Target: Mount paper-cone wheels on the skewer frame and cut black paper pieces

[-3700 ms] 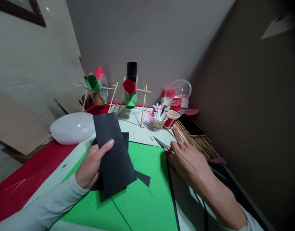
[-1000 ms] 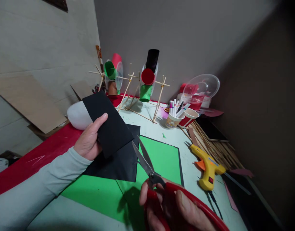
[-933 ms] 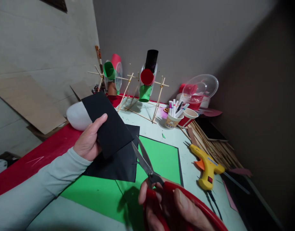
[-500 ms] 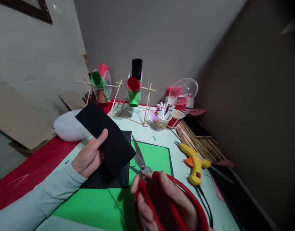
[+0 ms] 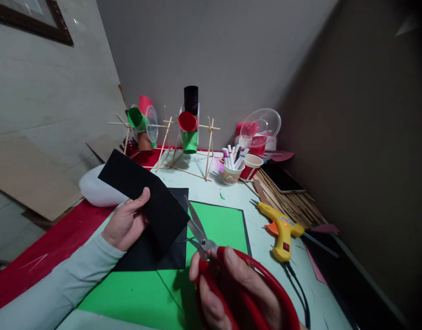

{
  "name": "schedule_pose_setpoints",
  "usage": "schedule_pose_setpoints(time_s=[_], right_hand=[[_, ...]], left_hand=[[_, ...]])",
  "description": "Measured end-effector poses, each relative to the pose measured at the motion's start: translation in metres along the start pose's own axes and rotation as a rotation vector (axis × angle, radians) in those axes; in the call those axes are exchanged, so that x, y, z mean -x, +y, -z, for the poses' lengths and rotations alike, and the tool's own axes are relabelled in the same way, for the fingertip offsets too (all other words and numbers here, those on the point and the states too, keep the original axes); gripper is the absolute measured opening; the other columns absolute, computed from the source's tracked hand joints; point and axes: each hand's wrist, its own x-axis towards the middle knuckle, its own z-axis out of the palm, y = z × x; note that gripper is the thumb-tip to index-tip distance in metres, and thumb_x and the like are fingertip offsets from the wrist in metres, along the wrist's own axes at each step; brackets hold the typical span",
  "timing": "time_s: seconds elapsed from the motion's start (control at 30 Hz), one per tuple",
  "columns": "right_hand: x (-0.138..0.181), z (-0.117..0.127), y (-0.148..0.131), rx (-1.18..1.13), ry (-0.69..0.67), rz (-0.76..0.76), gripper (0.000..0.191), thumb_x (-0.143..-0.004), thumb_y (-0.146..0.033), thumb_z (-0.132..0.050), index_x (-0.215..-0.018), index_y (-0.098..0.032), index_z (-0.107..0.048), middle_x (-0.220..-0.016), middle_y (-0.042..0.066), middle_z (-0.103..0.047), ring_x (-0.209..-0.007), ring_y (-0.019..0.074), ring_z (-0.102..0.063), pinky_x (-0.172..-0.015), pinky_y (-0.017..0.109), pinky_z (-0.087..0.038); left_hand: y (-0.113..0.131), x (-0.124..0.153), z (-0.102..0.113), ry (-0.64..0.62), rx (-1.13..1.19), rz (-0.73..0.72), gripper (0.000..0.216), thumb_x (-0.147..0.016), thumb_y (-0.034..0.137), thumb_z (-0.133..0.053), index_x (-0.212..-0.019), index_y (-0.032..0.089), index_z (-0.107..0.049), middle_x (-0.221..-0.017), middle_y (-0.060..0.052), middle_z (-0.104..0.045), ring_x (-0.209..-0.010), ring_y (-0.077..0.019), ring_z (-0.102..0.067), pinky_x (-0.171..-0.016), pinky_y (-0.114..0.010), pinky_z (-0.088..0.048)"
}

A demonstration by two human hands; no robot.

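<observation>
My left hand (image 5: 128,222) pinches a piece of black paper (image 5: 162,211), thumb on top and fingers behind it, holding it tilted above the table. My right hand (image 5: 245,284) is wrapped round the red handles of a pair of scissors (image 5: 204,243). The scissors' blades are apart and point up and left, close to the right corner of the black paper; whether they touch it I cannot tell. Below lie a larger black sheet (image 5: 142,256) and green paper (image 5: 128,298).
A yellow glue gun (image 5: 282,229) lies at the right with its cord. Behind it are wooden sticks (image 5: 289,201), a phone (image 5: 282,178), a cup of markers (image 5: 233,174) and a red-striped cup (image 5: 251,168). Stick frames (image 5: 207,156) carrying coloured paper tubes (image 5: 189,143) stand at the back.
The black paper and my left hand have shifted slightly left in view. The scissors remain near the paper's corner with blades apart. The camera view has turned a little.
</observation>
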Motion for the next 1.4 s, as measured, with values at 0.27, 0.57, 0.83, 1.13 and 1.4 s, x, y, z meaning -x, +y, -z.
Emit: schedule_pose_setpoints(time_s=[0.27, 0.57, 0.83, 1.13, 1.4], right_hand=[[-0.001, -0.007, -0.007, 0.069, 0.077, -0.065, 0.044, -0.092, -0.059, -0.057, -0.092, -0.015, -0.060, -0.056, -0.009, -0.039, -0.040, 0.0009, -0.026, -0.038, 0.013, -0.021], [-0.001, 0.007, 0.001, 0.118, 0.038, -0.059, 0.044, -0.097, -0.057, -0.050, -0.104, -0.015, -0.061, -0.063, -0.005, -0.049, -0.045, 0.0021, -0.039, -0.040, 0.012, -0.031], [-0.002, 0.007, 0.004, 0.041, 0.026, -0.032, 0.045, -0.099, -0.057, -0.045, -0.103, -0.015, -0.062, -0.063, -0.005, -0.049, -0.044, 0.0023, -0.039, -0.039, 0.012, -0.031], [-0.006, -0.004, -0.003, 0.166, 0.105, -0.019, 0.045, -0.093, -0.060, -0.056, -0.091, -0.016, -0.060, -0.052, -0.009, -0.041, -0.038, 0.0015, -0.028, -0.036, 0.013, -0.024], [-0.007, 0.012, 0.005, 0.090, 0.079, -0.050, 0.048, -0.093, -0.063, -0.053, -0.105, -0.017, -0.057, -0.060, -0.006, -0.051, -0.042, 0.0034, -0.040, -0.041, 0.015, -0.030]], left_hand=[[0.000, -0.003, 0.004, -0.051, -0.091, -0.002, 0.040, -0.096, 0.012, -0.050, -0.060, 0.009, -0.068, -0.053, -0.005, -0.065, -0.042, -0.0112, -0.058, -0.037, -0.018, -0.045], [-0.004, -0.003, 0.005, -0.071, -0.087, -0.019, 0.026, -0.087, 0.013, -0.067, -0.061, 0.010, -0.071, -0.061, -0.007, -0.071, -0.052, -0.0161, -0.067, -0.055, -0.025, -0.057], [-0.008, -0.005, 0.007, -0.102, -0.119, 0.001, 0.027, -0.083, 0.015, -0.073, -0.056, 0.012, -0.069, -0.058, -0.005, -0.069, -0.047, -0.0127, -0.062, -0.040, -0.019, -0.045], [-0.007, -0.002, 0.005, -0.061, -0.098, 0.004, 0.022, -0.089, 0.014, -0.062, -0.071, 0.011, -0.073, -0.068, -0.010, -0.074, -0.059, -0.0206, -0.072, -0.061, -0.030, -0.063], [-0.009, 0.003, -0.002, -0.018, -0.115, 0.021, 0.034, -0.092, 0.011, -0.053, -0.064, 0.010, -0.071, -0.063, -0.010, -0.073, -0.068, -0.0237, -0.074, -0.073, -0.034, -0.064]])
